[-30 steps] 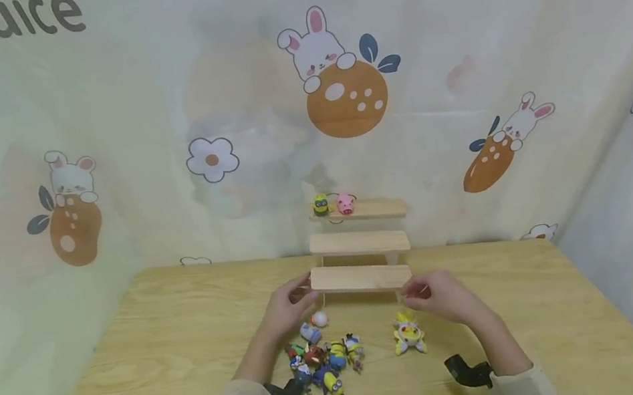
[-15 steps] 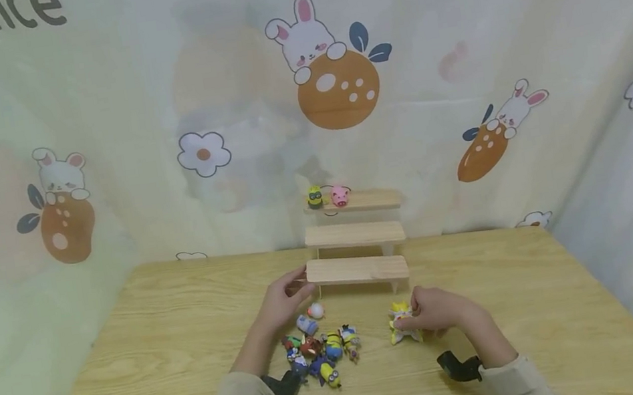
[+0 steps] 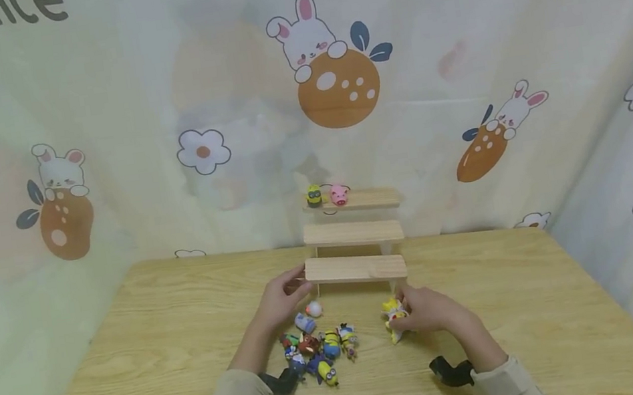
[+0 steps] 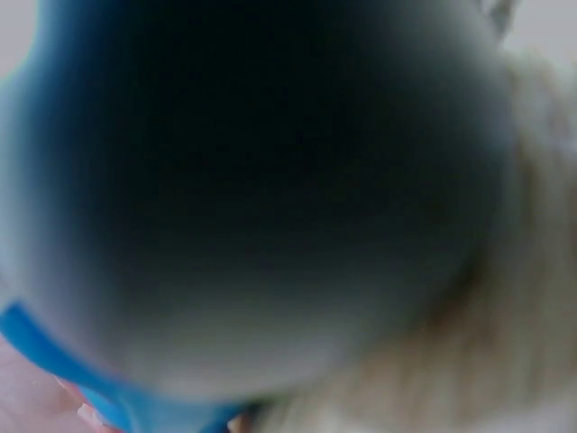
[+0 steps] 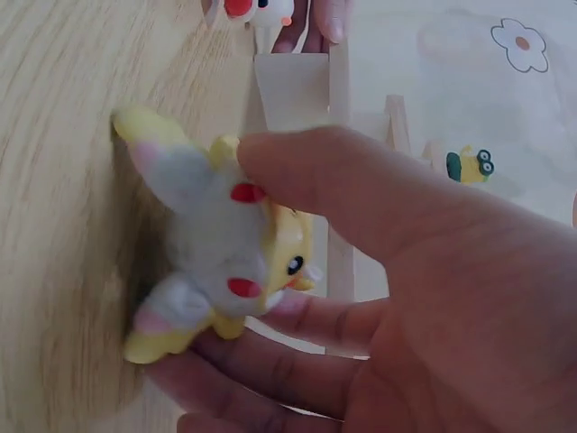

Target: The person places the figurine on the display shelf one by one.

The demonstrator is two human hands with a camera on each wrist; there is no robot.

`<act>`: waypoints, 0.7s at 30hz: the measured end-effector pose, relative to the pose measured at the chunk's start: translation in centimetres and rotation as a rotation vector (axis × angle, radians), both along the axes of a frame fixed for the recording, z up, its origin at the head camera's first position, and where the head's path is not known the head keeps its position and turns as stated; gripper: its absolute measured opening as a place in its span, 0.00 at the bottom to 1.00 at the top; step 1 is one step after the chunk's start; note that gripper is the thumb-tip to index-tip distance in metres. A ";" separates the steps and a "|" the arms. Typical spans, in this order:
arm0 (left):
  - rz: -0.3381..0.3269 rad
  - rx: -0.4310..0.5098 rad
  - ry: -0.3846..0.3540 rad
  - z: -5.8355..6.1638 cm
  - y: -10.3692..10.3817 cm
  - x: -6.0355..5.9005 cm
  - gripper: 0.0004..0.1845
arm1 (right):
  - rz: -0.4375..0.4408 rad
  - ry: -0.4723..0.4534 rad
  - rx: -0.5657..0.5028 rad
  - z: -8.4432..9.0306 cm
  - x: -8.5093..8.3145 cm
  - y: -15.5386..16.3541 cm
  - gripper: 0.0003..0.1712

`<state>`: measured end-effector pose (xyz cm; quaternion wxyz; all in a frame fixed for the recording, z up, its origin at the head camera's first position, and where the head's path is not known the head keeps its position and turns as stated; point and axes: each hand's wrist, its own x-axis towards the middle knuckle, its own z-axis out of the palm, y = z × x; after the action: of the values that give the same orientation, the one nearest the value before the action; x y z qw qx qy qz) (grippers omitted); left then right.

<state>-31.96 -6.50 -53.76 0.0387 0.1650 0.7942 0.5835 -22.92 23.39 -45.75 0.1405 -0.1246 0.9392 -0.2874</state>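
The right hand [image 3: 430, 313] holds a small yellow-and-white figure [image 5: 216, 262], its grip a pinch with the thumb across the top and the fingers curled beneath. The figure sits low over the wooden bench [image 3: 132, 358], just in front of the right end of the stepped wooden shelf [image 3: 357, 267]. The left hand [image 3: 279, 300] has its grip on the left end of the shelf's lowest step, thumb on top as far as the head view shows; its wrist view is blurred dark. A heap of small toys [image 3: 320, 352] lies between the forearms. A yellow minion [image 3: 313, 196] and a pink pig [image 3: 340, 194] stand on the top step.
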 end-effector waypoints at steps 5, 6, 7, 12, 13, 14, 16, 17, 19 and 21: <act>-0.001 0.003 0.006 0.0 0.0 0.0 0.31 | -0.025 0.028 0.014 -0.3 -0.3 0.1 0.21; -0.002 0.003 0.005 0.0 0.0 0.0 0.31 | -0.034 0.039 0.024 -0.3 -0.3 0.1 0.20; -0.001 0.001 -0.002 0.0 0.0 0.0 0.30 | -0.039 0.043 0.030 -0.4 -0.4 0.2 0.19; -0.003 -0.018 0.000 0.4 0.1 0.3 0.29 | -0.030 0.104 0.025 -0.7 -0.8 0.4 0.17; -0.001 -0.020 -0.001 0.4 0.2 0.3 0.29 | -0.027 0.111 0.017 -0.7 -0.9 0.4 0.17; -0.001 -0.015 0.003 0.3 0.1 0.3 0.30 | -0.025 0.120 0.012 -0.7 -1.0 0.4 0.18; 0.000 -0.013 0.000 0.3 0.1 0.3 0.30 | -0.024 0.128 -0.007 -0.6 -1.0 0.4 0.19; 0.001 -0.010 -0.003 0.2 0.2 0.2 0.30 | -0.021 0.135 -0.010 -0.6 -1.0 0.4 0.19; 0.007 -0.002 -0.006 -0.2 0.1 0.0 0.31 | -0.016 0.151 -0.010 -0.5 -1.1 0.4 0.20; 0.008 -0.007 0.000 -0.3 0.1 -0.1 0.32 | -0.009 0.174 -0.001 -0.4 -1.1 0.3 0.20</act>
<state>-32.03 -6.41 -54.02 0.0368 0.1617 0.7968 0.5811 -24.02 23.71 -46.15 0.0570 -0.1450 0.9483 -0.2764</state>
